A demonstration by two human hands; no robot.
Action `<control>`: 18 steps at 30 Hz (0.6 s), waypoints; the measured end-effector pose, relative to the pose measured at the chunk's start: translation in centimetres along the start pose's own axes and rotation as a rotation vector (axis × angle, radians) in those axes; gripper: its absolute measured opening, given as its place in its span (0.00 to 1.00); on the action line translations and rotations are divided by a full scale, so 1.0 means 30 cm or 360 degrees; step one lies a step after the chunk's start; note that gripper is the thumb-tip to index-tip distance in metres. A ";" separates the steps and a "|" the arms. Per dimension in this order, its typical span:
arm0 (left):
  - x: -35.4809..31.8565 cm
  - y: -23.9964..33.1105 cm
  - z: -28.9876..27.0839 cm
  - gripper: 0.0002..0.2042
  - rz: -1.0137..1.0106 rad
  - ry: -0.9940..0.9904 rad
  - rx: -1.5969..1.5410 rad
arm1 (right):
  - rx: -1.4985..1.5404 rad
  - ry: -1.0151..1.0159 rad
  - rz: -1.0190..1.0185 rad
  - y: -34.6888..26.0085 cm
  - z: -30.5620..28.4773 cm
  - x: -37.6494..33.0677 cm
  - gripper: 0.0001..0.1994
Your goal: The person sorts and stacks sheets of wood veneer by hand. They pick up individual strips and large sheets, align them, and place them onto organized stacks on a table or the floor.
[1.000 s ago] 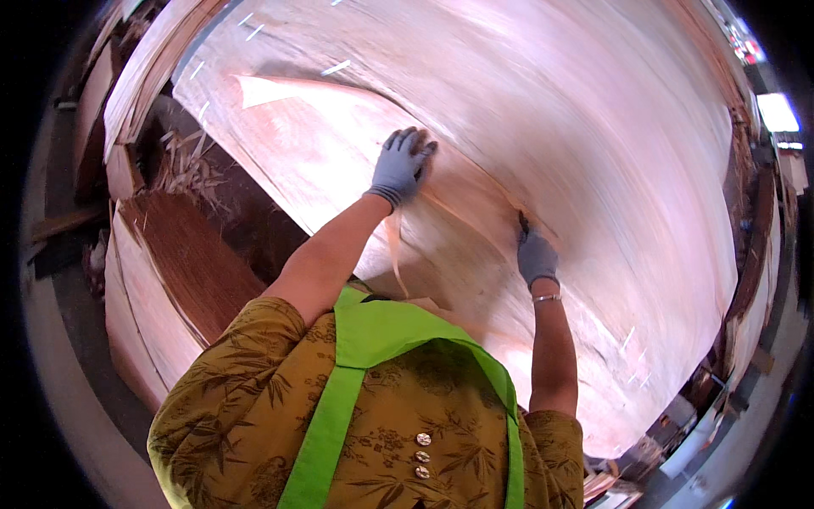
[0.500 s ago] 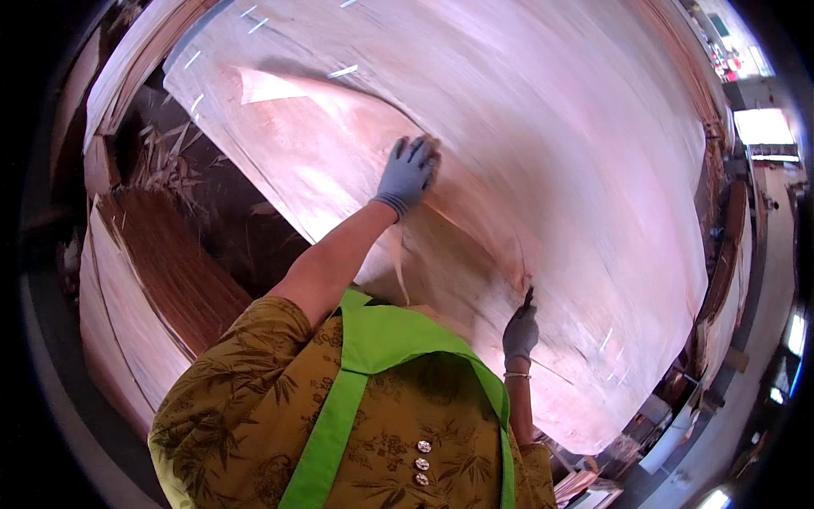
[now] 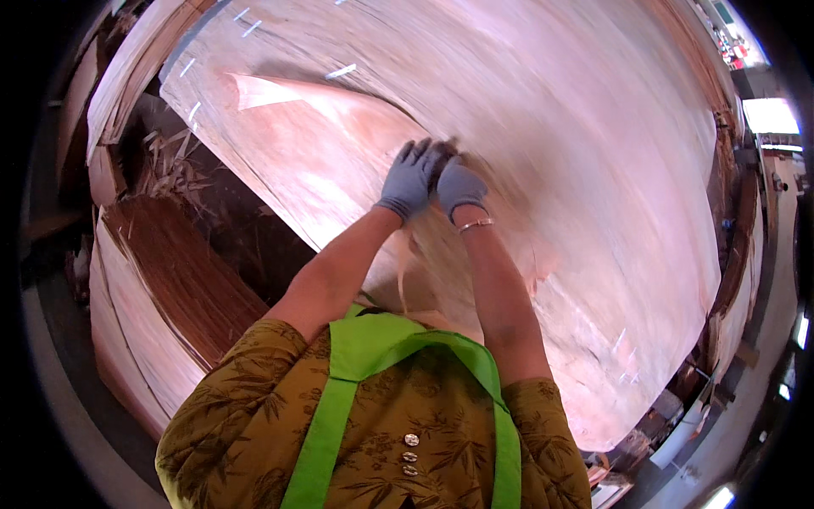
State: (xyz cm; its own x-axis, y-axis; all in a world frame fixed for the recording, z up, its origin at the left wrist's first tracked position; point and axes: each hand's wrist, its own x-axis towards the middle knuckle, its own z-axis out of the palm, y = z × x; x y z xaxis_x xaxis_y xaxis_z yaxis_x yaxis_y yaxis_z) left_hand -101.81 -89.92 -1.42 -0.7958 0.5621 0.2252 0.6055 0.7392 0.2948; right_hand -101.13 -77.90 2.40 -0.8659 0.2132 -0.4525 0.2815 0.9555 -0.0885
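A broad, pale pinkish wood veneer sheet (image 3: 577, 161) spreads before me. A loose veneer piece (image 3: 297, 136) with a raised, curled edge lies over its left part. My left hand (image 3: 407, 180), in a grey glove, rests on the veneer with its fingers stretched forward. Right beside its fingertips is my right hand (image 3: 462, 185), gloved too, its fingers curled and pointing toward the left hand. Whatever the right hand holds is hidden and blurred. Below the hands, a narrow torn veneer strip (image 3: 403, 276) sticks up near my apron.
Short white tape strips (image 3: 341, 72) mark the veneer. At left stands a stack of brown veneer (image 3: 182, 276), beside a dark gap with wood scraps (image 3: 174, 165). More stacked sheets (image 3: 733, 254) line the right side.
My right hand has moved from the lower right, where a dark thin thing stuck out of it, up and left to beside my left hand. The left hand has stayed nearly in place.
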 end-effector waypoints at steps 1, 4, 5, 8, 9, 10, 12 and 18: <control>0.003 -0.007 0.005 0.29 0.0020 -0.0042 0.0037 | 0.0020 -0.0009 -0.0012 0.002 0.012 0.005 0.19; 0.011 0.005 0.005 0.23 0.0055 0.0102 -0.0005 | -0.0006 0.0043 -0.0003 0.049 0.044 -0.024 0.20; 0.014 0.015 -0.010 0.21 0.0086 0.0125 -0.0006 | -0.0053 0.0103 -0.0005 0.072 0.066 -0.060 0.20; 0.011 0.019 -0.018 0.19 0.0098 0.0104 0.0049 | 0.0132 0.0314 -0.0230 0.177 0.078 -0.205 0.14; 0.013 0.016 -0.017 0.19 0.0111 0.0129 0.0040 | 0.0085 0.0108 -0.0165 0.210 0.066 -0.237 0.15; 0.005 0.020 -0.015 0.19 0.0117 0.0127 0.0050 | 0.0039 -0.0100 -0.0103 0.248 0.060 -0.266 0.15; 0.016 0.032 -0.031 0.19 0.0151 0.0135 0.0076 | 0.0053 -0.0090 -0.0063 0.355 0.097 -0.314 0.14; 0.017 0.043 -0.039 0.19 0.0145 0.0153 0.0058 | -0.0131 -0.0167 -0.0081 0.647 0.060 -0.456 0.14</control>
State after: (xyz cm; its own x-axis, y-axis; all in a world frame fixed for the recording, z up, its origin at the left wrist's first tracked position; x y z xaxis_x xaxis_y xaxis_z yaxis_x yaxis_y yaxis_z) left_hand -101.43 -89.13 0.15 -0.7327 0.5906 0.3381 0.6735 0.7007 0.2356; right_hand -83.07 -62.65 5.28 -0.8290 0.1454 -0.5401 0.1994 0.9790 -0.0426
